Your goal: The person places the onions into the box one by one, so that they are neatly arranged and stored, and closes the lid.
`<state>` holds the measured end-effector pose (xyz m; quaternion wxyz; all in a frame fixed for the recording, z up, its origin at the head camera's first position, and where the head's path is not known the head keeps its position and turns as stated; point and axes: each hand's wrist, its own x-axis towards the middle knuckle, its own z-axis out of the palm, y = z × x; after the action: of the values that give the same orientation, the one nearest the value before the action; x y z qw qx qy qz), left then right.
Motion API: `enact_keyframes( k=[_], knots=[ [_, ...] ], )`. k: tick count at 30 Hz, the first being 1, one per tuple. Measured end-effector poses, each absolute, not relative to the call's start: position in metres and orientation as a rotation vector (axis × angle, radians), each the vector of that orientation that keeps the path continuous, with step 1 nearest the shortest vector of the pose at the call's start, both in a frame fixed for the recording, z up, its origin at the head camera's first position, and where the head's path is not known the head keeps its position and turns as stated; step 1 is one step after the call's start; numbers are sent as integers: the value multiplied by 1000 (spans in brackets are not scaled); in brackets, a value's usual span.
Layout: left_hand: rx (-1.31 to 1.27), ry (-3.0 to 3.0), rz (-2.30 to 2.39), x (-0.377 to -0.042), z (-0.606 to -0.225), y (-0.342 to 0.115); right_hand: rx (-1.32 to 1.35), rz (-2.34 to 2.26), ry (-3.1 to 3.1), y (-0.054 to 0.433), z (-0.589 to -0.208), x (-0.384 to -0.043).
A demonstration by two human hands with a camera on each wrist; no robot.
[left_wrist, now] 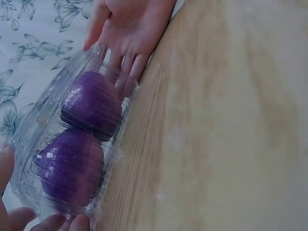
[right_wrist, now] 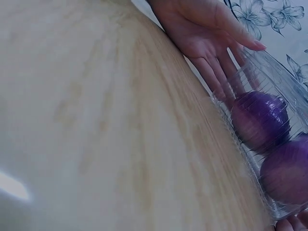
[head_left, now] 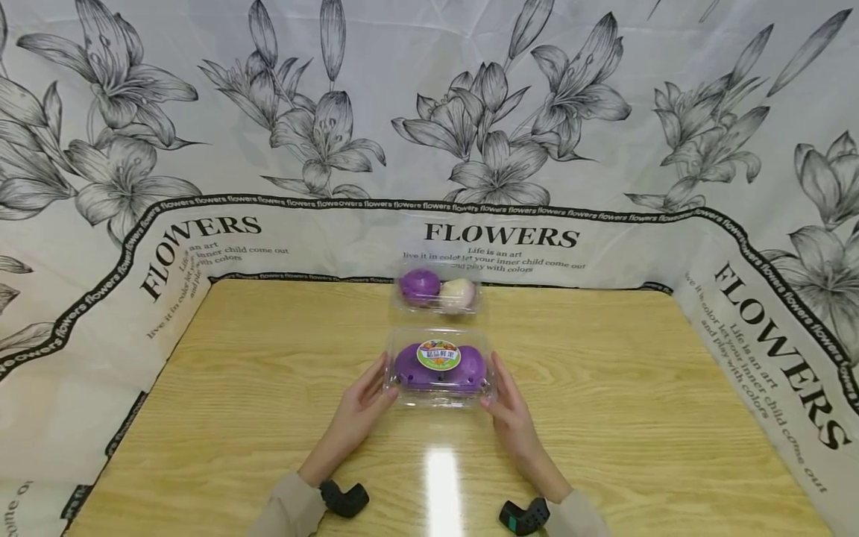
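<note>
A clear plastic clamshell box is held level between both hands, on or just above the table; the gap cannot be judged. Inside lie two glossy purple round fruit-like pieces, their kind unclear. On the lid is an oval label in green, white and yellow. My left hand grips the left end, thumb at the front corner and fingers along the side. The right hand holds the right end the same way. In the left wrist view, the right hand's fingers reach under the box's far end.
Behind the held box, a second clear box stands at the table's back edge, with one purple and one whitish round piece inside. Flower-printed cloth walls the wooden table at back and sides. Black wrist devices sit near the sleeves.
</note>
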<state>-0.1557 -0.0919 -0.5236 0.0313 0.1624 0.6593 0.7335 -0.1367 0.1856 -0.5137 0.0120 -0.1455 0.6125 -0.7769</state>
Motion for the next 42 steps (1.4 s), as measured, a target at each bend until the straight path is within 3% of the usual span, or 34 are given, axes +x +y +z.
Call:
enact_keyframes(
  k=[16,42],
  knots=[
    [451,2027,2268,-188,-523,-82,-329,-2546,1885,180,-510,-165],
    [475,2138,2358,-193,-522,-83,-375,-2498,1947,181,-513,-171]
  ],
)
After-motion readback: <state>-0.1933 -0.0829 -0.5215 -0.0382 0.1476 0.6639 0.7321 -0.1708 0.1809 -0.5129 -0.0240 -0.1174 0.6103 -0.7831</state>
